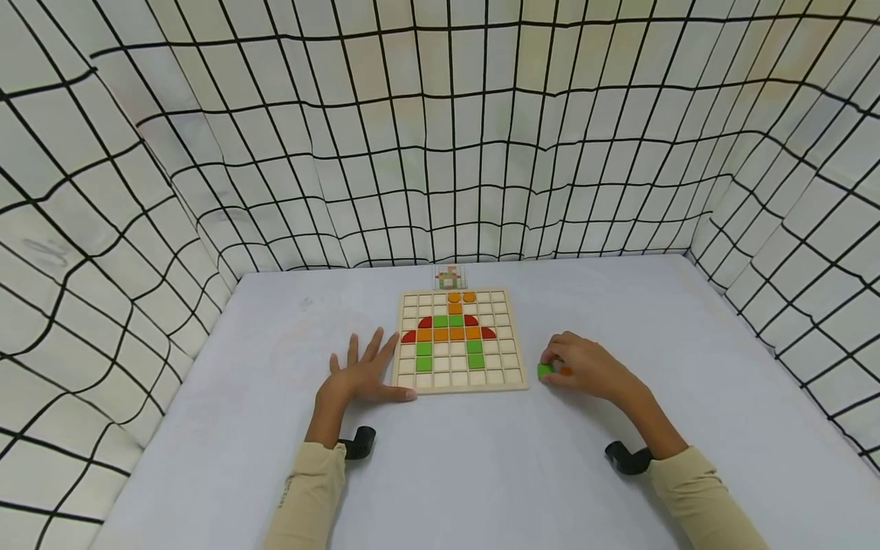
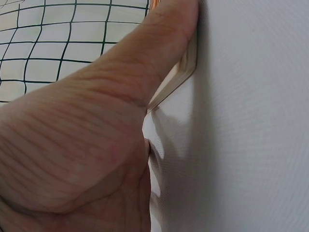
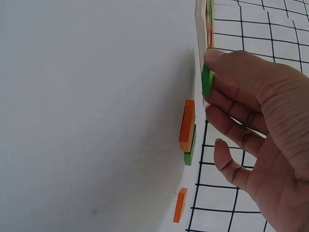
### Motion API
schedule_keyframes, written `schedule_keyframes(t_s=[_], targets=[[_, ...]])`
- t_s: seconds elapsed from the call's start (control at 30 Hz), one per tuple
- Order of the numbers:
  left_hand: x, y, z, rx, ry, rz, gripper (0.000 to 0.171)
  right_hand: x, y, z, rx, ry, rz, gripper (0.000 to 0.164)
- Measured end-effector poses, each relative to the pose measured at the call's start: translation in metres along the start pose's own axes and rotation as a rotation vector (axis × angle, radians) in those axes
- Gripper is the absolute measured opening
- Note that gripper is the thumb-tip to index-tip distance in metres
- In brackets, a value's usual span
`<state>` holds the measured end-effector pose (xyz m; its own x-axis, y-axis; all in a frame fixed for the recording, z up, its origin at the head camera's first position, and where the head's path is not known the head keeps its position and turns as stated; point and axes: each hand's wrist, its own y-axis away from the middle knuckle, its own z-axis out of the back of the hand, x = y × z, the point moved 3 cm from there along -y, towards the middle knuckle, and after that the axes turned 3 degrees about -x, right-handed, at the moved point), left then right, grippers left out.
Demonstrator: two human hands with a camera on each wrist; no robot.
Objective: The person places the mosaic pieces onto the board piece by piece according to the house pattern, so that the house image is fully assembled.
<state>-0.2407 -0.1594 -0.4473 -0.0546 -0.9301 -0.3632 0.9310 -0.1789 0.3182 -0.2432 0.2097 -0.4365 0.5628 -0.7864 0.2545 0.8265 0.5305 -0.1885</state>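
Observation:
A wooden grid board [image 1: 445,389] lies flat, with green, orange and red tiles set in its squares. Two orange round tiles sit in its far row, and red curved tiles flank the green and orange ones. My left hand [image 1: 360,378] spreads its fingers at the board's left side, thumb along the near left corner. To the right of the board, my right hand [image 1: 580,368] pinches a green tile [image 3: 206,83] between thumb and fingertips. Below that hand, in the right wrist view, are an orange tile [image 3: 188,124], another green tile [image 3: 189,152] and a smaller-looking orange tile [image 3: 180,205].
A small card [image 1: 450,277] with a coloured grid pattern lies just behind the board. White cloth covers the table [image 1: 467,473]. Black netting [image 1: 447,145] over white walls encloses the back and both sides. A black wrist camera is on each forearm.

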Motion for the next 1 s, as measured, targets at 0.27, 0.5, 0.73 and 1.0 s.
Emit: schedule_keyframes(t_s=[0.27,0.5,0.73,1.0], targets=[[0.002,0.001,0.001,-0.016,-0.012,-0.007,0.115,0.003,-0.008,-0.001,0.016,-0.011,0.004,0.015],[0.001,0.003,0.0,-0.016,-0.011,-0.002,0.114,0.014,-0.016,0.0,0.026,-0.005,0.006,0.019],[0.003,0.002,-0.001,-0.02,-0.014,0.003,0.115,0.03,-0.03,0.001,0.029,-0.024,0.03,0.018],[0.003,0.0,-0.002,-0.022,-0.017,0.0,0.115,0.049,-0.049,-0.002,0.099,-0.054,0.042,0.019]])
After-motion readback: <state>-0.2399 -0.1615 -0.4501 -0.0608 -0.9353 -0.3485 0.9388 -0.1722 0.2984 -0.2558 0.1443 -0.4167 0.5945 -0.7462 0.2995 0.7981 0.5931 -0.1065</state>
